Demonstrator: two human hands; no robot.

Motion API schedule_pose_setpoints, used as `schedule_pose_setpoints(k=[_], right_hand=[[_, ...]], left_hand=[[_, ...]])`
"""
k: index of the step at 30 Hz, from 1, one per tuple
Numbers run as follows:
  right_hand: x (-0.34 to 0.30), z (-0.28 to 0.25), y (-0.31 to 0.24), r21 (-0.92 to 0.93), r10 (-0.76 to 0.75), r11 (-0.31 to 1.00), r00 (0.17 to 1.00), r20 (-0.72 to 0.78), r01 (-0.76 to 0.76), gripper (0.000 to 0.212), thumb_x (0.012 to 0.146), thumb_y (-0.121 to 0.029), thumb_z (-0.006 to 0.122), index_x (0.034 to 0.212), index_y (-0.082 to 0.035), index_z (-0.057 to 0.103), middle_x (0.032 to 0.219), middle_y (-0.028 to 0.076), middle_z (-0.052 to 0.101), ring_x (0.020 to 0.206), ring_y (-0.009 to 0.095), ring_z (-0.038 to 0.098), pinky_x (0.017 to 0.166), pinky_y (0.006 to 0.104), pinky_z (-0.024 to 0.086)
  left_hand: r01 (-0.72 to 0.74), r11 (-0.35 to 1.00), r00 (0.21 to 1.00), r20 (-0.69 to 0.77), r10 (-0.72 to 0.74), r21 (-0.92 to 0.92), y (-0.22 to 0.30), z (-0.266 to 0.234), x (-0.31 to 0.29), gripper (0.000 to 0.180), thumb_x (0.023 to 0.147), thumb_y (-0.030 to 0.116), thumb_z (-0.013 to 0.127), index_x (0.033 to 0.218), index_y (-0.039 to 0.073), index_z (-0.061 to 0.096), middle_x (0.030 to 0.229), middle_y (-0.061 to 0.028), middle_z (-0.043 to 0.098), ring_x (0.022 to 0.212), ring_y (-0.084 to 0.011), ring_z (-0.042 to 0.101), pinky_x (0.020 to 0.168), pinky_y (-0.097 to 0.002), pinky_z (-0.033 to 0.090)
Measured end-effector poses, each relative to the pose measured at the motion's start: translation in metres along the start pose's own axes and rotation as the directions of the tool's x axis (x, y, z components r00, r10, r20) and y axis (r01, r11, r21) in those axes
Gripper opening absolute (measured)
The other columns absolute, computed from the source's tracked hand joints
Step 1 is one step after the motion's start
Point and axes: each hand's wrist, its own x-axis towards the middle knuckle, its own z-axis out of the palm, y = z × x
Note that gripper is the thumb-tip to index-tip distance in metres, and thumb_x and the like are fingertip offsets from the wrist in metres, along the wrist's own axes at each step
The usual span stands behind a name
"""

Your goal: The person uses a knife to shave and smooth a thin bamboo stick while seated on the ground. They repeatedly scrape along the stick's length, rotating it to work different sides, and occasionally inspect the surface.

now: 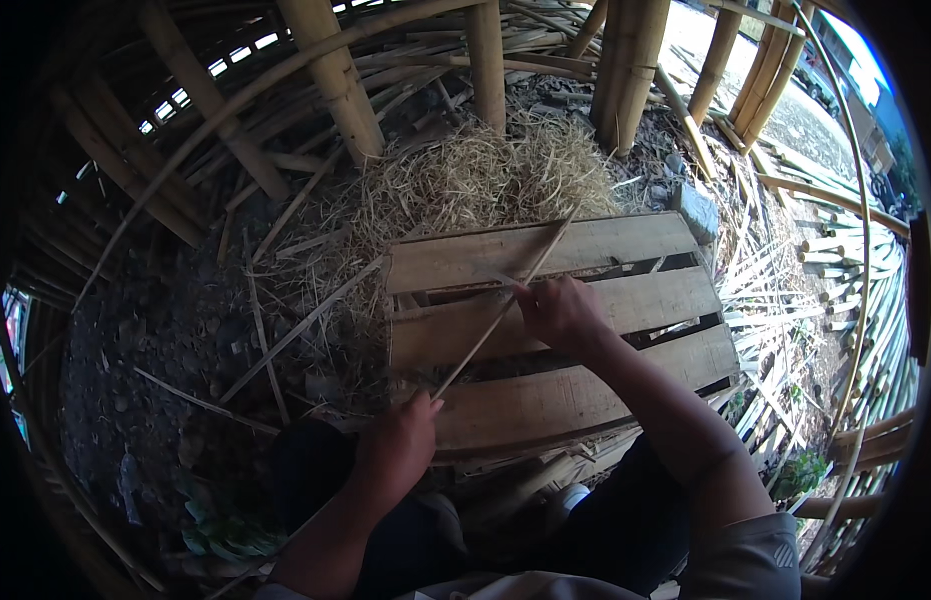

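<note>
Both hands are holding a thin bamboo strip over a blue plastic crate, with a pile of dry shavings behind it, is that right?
Not quite. In the head view the left hand and right hand do hold a thin bamboo strip, and the pile of dry shavings lies behind, but the strip is over a bare wooden pallet, not a blue plastic crate.

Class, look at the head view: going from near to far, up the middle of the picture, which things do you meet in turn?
Left hand → bamboo strip → right hand → wooden pallet's far plank → heap of dry shavings → upright bamboo poles.
</note>
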Motion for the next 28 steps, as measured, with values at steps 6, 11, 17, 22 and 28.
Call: schedule_pose_setpoints(k=[6, 11, 17, 22, 28], right_hand=[[0.006, -0.018, -0.059, 0.271, 0.027, 0.958, 0.972, 0.234, -0.092, 0.042, 0.092, -0.026, 0.076, 0.062, -0.01, 0.052, 0.054, 0.011, 0.05, 0.047, 0.033, 0.054, 0.048, 0.0424, 0.048], [-0.015, 0.024, 0.032, -0.263, -0.006, 0.965, 0.997, 0.074, 0.025, 0.042, 0.092, -0.03, 0.077, 0.064, -0.013, 0.05, 0.055, 0.006, 0.042, 0.041, 0.025, 0.045, 0.036, 0.042, 0.037], [0.002, 0.002, -0.04, 0.149, -0.076, 0.985, 0.996, -0.051, 0.083, 0.041, 0.092, -0.029, 0.077, 0.066, -0.012, 0.05, 0.06, 0.005, 0.041, 0.045, 0.022, 0.045, 0.036, 0.0374, 0.035], [-0.03, 0.029, 0.052, -0.353, -0.094, 0.929, 0.994, 0.055, 0.107, 0.044, 0.092, -0.028, 0.076, 0.065, -0.013, 0.044, 0.06, 0.008, 0.045, 0.045, 0.027, 0.046, 0.036, 0.0409, 0.036], [-0.004, -0.012, -0.055, 0.112, -0.163, 0.984, 0.962, 0.217, 0.141, 0.021, 0.091, -0.023, 0.077, 0.087, -0.008, 0.063, 0.069, 0.003, 0.048, 0.056, 0.023, 0.053, 0.04, 0.0364, 0.04]], left_hand=[[0.038, 0.999, 0.999, 0.007, -0.038, -0.002, -0.008, -0.001, -0.004, 0.028, 0.107, 0.029, 0.051, 0.099, 0.004, 0.061, 0.085, -0.0244, 0.07, 0.085, -0.0457, 0.069, 0.072, -0.0553, 0.054], [0.001, 1.0, 1.0, 0.012, -0.001, -0.009, -0.001, 0.0, -0.001, 0.028, 0.107, 0.03, 0.051, 0.099, 0.004, 0.061, 0.085, -0.0247, 0.07, 0.085, -0.0457, 0.069, 0.071, -0.0553, 0.054], [0.031, 0.998, 0.999, 0.021, -0.03, -0.046, -0.013, 0.0, -0.005, 0.027, 0.106, 0.03, 0.052, 0.099, 0.005, 0.061, 0.085, -0.0251, 0.069, 0.084, -0.0458, 0.069, 0.071, -0.0553, 0.054], [-0.008, 1.0, 1.0, 0.002, 0.008, -0.009, -0.005, -0.001, -0.002, 0.027, 0.106, 0.029, 0.053, 0.097, 0.004, 0.061, 0.082, -0.025, 0.069, 0.083, -0.0458, 0.069, 0.07, -0.055, 0.054], [-0.025, 1.0, 1.0, -0.017, 0.025, 0.006, -0.011, 0.004, -0.01, 0.025, 0.105, 0.028, 0.054, 0.097, 0.005, 0.061, 0.079, -0.0238, 0.069, 0.08, -0.0448, 0.07, 0.07, -0.0549, 0.055]])
